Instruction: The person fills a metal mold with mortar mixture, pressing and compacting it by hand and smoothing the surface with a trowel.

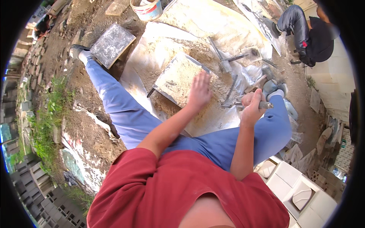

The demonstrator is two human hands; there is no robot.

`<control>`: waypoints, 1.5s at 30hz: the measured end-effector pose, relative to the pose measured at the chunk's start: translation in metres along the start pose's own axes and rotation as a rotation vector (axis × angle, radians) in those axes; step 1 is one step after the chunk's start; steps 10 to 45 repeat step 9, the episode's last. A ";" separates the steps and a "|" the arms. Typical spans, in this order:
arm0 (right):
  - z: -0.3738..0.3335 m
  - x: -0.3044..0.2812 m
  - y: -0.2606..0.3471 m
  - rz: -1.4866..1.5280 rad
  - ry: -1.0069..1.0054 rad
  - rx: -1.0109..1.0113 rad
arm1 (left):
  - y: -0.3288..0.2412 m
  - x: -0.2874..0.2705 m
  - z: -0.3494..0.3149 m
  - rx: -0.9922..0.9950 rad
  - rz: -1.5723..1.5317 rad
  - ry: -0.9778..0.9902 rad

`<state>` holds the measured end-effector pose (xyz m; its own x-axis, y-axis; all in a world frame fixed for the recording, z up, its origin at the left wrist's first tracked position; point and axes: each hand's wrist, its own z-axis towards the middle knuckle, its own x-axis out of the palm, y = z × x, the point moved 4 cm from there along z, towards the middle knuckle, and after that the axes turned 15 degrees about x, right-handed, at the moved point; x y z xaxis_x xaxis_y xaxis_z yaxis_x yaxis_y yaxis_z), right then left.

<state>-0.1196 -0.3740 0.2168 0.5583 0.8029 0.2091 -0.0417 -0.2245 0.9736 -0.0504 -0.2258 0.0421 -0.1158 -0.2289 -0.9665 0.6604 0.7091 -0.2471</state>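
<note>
My left hand (200, 91) lies with outstretched fingers over the tan, sandy powder that covers a square, metal-edged mould (163, 90). It holds nothing. A dark handle (150, 92) sticks out from the mould's left corner. Above my right thigh, my right hand (251, 106) is closed in a fist around a grey metal rod (266, 105), whose rounded end points right. The rod's far side passes behind my fingers toward the mould. Just beyond that hand, a thin dark metal bar (231, 90) rests on the sheet.
A white sheet (137, 57) strewn with powder spreads around the mould. Beyond lie a hammer (225, 66), a grey square plate (113, 43) and a bucket (148, 10). Another person (296, 28) in dark clothes sits at far right. Pale blocks (289, 174) stand behind my right side.
</note>
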 end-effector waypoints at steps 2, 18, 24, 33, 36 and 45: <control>0.003 -0.007 -0.006 -0.017 -0.041 -0.018 | -0.001 0.009 0.013 0.070 0.018 0.015; 0.002 -0.009 -0.022 0.079 -0.067 0.124 | 0.119 0.001 0.056 -0.044 0.067 0.178; 0.002 -0.009 -0.022 0.079 -0.067 0.124 | 0.119 0.001 0.056 -0.044 0.067 0.178; 0.002 -0.009 -0.022 0.079 -0.067 0.124 | 0.119 0.001 0.056 -0.044 0.067 0.178; 0.002 -0.009 -0.022 0.079 -0.067 0.124 | 0.119 0.001 0.056 -0.044 0.067 0.178; 0.002 -0.009 -0.022 0.079 -0.067 0.124 | 0.119 0.001 0.056 -0.044 0.067 0.178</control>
